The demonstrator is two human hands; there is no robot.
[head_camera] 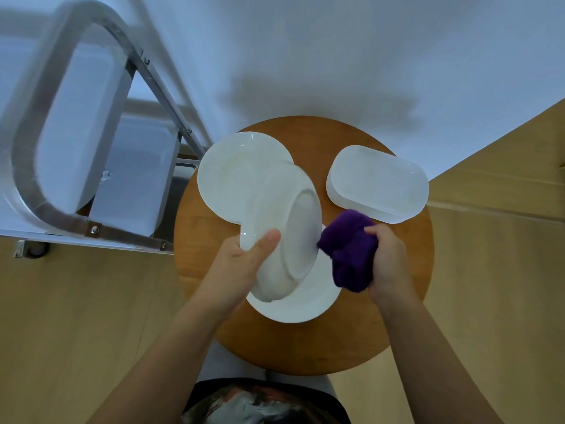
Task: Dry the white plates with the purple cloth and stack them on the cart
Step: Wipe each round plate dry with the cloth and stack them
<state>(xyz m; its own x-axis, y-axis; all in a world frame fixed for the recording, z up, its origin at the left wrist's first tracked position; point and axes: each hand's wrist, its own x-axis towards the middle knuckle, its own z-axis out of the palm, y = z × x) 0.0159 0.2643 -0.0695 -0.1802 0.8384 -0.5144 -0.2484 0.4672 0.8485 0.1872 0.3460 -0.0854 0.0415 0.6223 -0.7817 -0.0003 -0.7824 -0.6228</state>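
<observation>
My left hand [241, 261] grips a white round plate [284, 234] by its lower left rim, tilted up with its underside facing me. My right hand [388, 258] holds the bunched purple cloth [348, 249], whose left corner touches the plate's right edge. Below the held plate lies another round white plate [302, 304] on the round wooden table [382, 301]. A further round white plate [235, 175] rests at the table's far left. A stack of oblong white plates [379, 182] sits at the far right of the table.
The metal cart [76, 123] stands to the left of the table, with a curved tubular handle and white trays on its shelves. A white wall rises behind the table. Light wooden floor surrounds it.
</observation>
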